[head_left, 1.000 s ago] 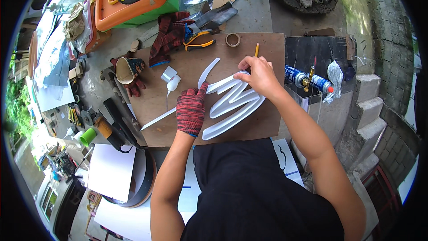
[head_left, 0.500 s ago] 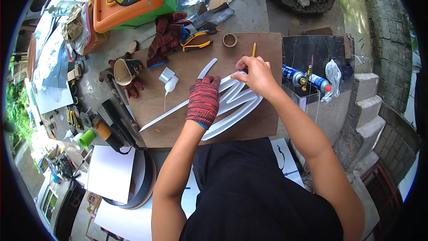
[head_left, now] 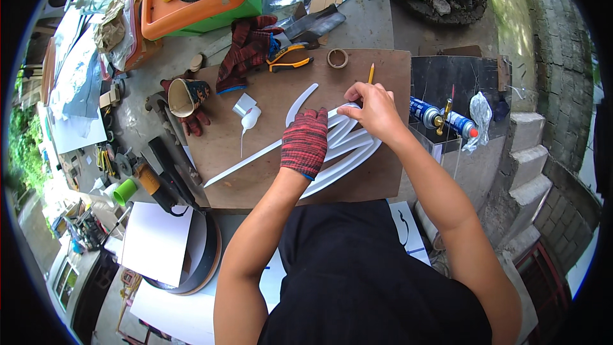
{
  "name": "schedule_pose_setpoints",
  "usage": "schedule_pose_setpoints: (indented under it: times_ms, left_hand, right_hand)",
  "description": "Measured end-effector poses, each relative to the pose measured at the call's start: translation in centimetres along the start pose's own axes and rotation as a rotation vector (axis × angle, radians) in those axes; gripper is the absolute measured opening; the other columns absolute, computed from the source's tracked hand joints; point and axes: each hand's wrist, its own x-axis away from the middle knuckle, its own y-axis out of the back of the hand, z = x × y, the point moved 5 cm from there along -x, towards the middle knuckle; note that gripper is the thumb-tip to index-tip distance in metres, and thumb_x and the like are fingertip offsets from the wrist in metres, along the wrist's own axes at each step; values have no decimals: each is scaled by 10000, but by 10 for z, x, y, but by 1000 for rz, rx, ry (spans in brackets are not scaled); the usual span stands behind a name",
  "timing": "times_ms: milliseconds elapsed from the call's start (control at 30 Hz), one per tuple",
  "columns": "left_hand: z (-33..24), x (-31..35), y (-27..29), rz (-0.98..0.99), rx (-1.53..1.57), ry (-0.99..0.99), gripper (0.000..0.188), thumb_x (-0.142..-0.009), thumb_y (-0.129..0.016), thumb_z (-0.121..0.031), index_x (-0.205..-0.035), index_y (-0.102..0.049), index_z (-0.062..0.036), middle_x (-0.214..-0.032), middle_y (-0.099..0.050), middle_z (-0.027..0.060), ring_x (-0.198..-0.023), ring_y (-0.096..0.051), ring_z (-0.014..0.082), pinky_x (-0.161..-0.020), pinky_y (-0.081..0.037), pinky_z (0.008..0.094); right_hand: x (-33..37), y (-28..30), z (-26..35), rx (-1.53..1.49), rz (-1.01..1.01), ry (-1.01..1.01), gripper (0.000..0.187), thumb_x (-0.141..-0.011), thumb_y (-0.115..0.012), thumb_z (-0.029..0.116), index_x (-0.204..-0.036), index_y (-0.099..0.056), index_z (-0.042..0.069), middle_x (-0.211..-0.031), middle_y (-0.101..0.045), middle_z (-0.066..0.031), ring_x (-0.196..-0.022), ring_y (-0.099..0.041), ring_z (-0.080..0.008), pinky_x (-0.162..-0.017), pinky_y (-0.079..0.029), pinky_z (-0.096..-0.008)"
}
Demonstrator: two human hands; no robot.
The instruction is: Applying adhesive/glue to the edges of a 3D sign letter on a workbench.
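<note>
A white piece made of several curved strips (head_left: pixel 348 166) lies on a brown board (head_left: pixel 223 195). My left hand (head_left: pixel 304 144), in a red and black knit glove with bare wrist, is closed over its left part; the thumb is hidden. My bare right hand (head_left: pixel 375 110) pinches its upper end between thumb and fingers. A long straight white strip (head_left: pixel 242 164) runs out from under the glove to the lower left. Above the glove lies a loose curved white strip (head_left: pixel 301 103). A small white bottle with a thin nozzle (head_left: pixel 251 117) rests to the left.
Behind are a tape roll (head_left: pixel 338 58), a pencil (head_left: pixel 371 73), pliers (head_left: pixel 290 59) and a knit glove (head_left: pixel 246 57). A cup (head_left: pixel 183 99) stands at the left, near a hammer (head_left: pixel 167 118). Blue spray cans (head_left: pixel 424 112) lie to the right. An orange-lidded box (head_left: pixel 191 0) sits far left.
The whole view has shifted slightly. My left hand has moved a little down and right across the white strips. My right hand still pinches their upper end.
</note>
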Motion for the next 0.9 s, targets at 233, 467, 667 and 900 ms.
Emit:
schedule_pose_setpoints:
  times_ms: [233,467,667,900]
  left_hand:
    - [-6,0,2,0,-32,-12,367,-951,-559,-105,-1308,-628,-61,-1096,-666,132,-1035,-659,310,-816,-579,442]
    - [-3,2,1,-68,-53,-76,363,-925,-554,-93,-1270,-623,-7,-1057,-659,162,-979,-665,309,-771,-582,426]
    - [-5,2,4,-61,-44,-92,376,-905,-574,-88,-1266,-623,2,-1075,-656,165,-1002,-657,311,-786,-579,425]
    - [-4,1,2,-42,-50,-85,375,-910,-573,-86,-1271,-621,5,-1090,-658,169,-1016,-654,317,-809,-575,430]
  right_hand:
    - [12,3,-10,-119,-115,39,361,-800,-864,306,-1037,-725,72,-999,-726,-81,-1012,-630,-282,-928,-420,-423]
    - [63,7,12,-28,-351,257,157,-849,-795,191,-963,-753,92,-1015,-634,-60,-982,-584,-267,-868,-405,-421]
    - [74,-8,28,121,-391,306,185,-833,-798,185,-1003,-768,119,-1199,-569,-95,-1110,-522,-301,-922,-394,-441]
    - [49,-6,20,50,-499,186,352,-803,-839,239,-1091,-694,98,-1214,-578,-80,-1133,-522,-305,-939,-393,-442]
